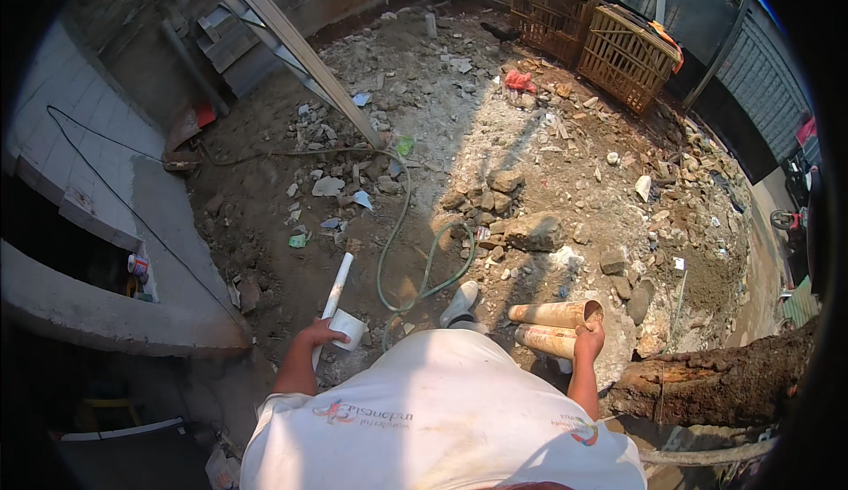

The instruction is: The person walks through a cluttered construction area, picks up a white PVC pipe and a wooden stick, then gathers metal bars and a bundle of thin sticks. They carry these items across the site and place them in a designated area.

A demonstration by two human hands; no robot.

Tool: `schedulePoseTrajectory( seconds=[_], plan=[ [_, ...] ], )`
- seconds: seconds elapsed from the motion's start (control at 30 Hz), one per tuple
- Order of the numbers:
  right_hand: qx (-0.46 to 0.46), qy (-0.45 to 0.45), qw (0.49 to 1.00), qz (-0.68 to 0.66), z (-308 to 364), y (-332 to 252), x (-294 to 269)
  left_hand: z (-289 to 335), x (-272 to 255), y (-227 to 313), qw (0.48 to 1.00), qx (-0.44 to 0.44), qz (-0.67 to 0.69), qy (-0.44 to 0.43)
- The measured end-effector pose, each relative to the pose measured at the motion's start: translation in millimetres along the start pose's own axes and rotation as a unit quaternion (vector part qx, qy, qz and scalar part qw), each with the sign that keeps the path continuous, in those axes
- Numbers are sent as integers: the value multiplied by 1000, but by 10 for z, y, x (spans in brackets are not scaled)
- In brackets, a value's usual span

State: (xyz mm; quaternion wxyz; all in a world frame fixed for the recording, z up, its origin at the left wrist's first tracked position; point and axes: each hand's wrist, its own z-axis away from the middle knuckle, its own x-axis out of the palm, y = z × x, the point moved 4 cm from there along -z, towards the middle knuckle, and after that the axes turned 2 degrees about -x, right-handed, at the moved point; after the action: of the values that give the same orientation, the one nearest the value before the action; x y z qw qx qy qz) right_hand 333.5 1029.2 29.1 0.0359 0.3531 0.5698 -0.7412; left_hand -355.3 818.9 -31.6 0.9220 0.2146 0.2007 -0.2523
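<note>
My left hand [320, 335] is closed round white plastic pipe pieces, low on the left of my body. One is a thin white pipe [338, 283] pointing forward; the other is a short, wide white pipe piece [350, 329] beside it. On the other side, my right hand [590, 342] grips the ends of two thick pipes, stained brown with dirt. The upper dirty pipe [548, 313] lies against the lower dirty pipe [541, 340], both pointing left across my front. My fingertips on that side are partly hidden.
A green hose [408, 216] loops over rubble ground ahead of my shoe [464, 299]. Large stones [534, 230] lie in front. A wooden post [305, 57] leans at upper left, near a block wall [97, 137]. Slatted crates [627, 56] stand far right; a log [715, 380] lies near right.
</note>
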Motion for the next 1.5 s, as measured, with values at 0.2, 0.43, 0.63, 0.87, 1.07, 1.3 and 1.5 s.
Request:
schedulePoseTrajectory(
  seconds=[0.2,0.43,0.63,0.87,1.07,1.3,1.5],
  plan=[
    [-21,-38,988,146,-967,-690,870,-375,-475,464,991,-12,121,-58],
    [-66,-78,995,-4,-2325,-1659,1764,-726,-1456,1306,995,-32,81,39],
    [-54,-61,993,-82,-3031,-2532,2840,-1820,-2372,1858,998,-17,40,50],
    [38,-35,974,-221,-3891,-3140,3989,-3523,-3786,2801,996,68,64,-9],
    [85,-3,994,-65,-4399,-3735,4440,-4036,-5069,4166,993,117,12,-6],
    [37,50,997,52,-5172,-4149,5151,-4705,-6115,5203,966,196,165,12],
    [37,24,995,94,-6068,-4693,6024,-5226,-6922,6090,983,129,133,7]
  ],
)
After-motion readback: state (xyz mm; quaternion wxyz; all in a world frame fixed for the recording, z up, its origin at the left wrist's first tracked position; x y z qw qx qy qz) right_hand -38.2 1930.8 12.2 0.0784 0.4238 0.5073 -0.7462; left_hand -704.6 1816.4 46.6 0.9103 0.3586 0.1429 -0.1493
